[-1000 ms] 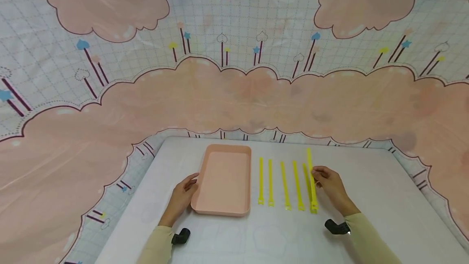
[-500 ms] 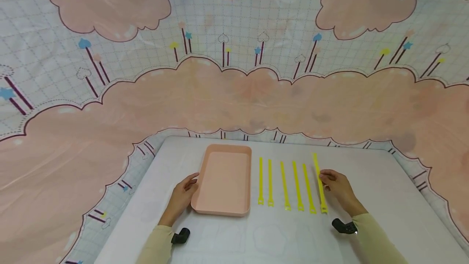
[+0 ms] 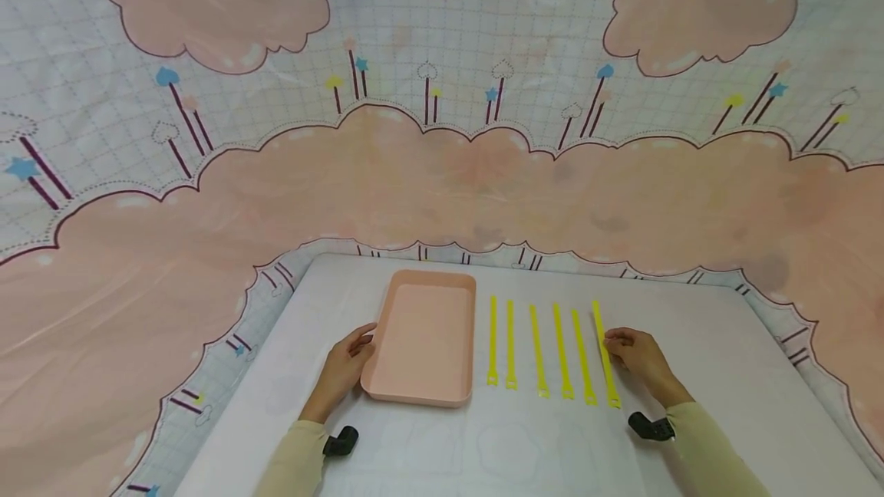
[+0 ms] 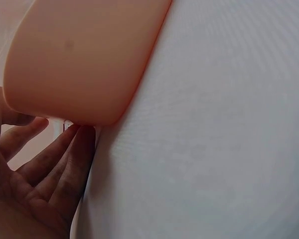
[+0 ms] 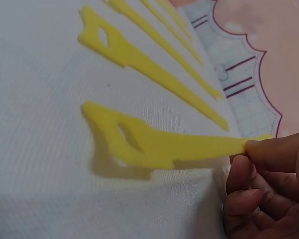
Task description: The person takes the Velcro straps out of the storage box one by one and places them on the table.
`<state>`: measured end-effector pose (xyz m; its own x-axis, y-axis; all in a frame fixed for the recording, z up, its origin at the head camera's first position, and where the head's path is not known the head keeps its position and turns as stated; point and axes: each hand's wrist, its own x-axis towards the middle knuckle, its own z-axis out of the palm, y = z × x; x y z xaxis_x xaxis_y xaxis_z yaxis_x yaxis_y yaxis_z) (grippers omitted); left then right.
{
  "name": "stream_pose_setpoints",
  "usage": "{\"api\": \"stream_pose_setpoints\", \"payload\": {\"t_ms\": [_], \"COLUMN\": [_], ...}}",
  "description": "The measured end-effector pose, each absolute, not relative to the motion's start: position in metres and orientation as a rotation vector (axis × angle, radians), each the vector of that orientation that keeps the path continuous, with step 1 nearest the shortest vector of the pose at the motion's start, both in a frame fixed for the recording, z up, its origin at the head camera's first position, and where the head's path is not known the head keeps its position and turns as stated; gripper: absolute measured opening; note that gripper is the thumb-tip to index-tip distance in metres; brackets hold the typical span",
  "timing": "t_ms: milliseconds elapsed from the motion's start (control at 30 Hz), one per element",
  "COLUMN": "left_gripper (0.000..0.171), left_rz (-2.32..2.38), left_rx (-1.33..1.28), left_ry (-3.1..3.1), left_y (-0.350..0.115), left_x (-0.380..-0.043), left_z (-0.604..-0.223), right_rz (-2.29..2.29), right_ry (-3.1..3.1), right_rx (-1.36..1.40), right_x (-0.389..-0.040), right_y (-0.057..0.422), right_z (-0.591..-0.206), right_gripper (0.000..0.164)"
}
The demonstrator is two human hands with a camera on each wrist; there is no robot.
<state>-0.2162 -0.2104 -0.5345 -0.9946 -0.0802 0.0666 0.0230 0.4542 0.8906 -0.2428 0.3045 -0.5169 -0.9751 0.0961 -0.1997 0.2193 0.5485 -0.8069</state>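
My right hand (image 3: 638,355) pinches a yellow cable tie (image 5: 189,148), a flat hook-and-loop strap with a slotted head, between thumb and forefinger. In the right wrist view its slotted head is raised a little, with a shadow beneath. Left of it, several matching yellow cable ties (image 3: 561,351) lie in a row, heads toward the person. At the pink tray (image 3: 472,340), my left hand (image 3: 343,370) rests along the left side. In the left wrist view, its extended fingertips (image 4: 84,133) touch the tray's outer wall.
A white-covered table (image 3: 525,451) bears the tray and straps. Behind it hangs a patterned cloth (image 3: 483,190) with pink clouds. A black wrist device (image 3: 341,442) sits at the left cuff, another wrist device (image 3: 651,426) at the right.
My right hand has carried its cable tie rightward, away from the neighbouring one it overlapped, then lowered slightly toward the person. My left hand and the tray stay put.
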Motion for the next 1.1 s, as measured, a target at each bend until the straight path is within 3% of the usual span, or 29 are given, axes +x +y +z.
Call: {"api": "stream_pose_setpoints", "payload": {"t_ms": [433, 1100], "left_gripper": [0.043, 0.043], "left_rz": [-1.578, -1.518], "left_rx": [0.065, 0.053], "left_ry": [-2.608, -2.635], "left_y": [-0.208, -0.207], "left_x": [-0.214, -0.214], "left_z": [-0.534, -0.531], "right_rz": [-1.324, -1.438], "right_ry": [2.721, 2.769], "right_rx": [0.327, 0.154], "right_x": [-0.245, -0.227], "right_y": [0.305, 0.284], "right_z": [-0.521, -0.506], "right_gripper": [0.030, 0.035]}}
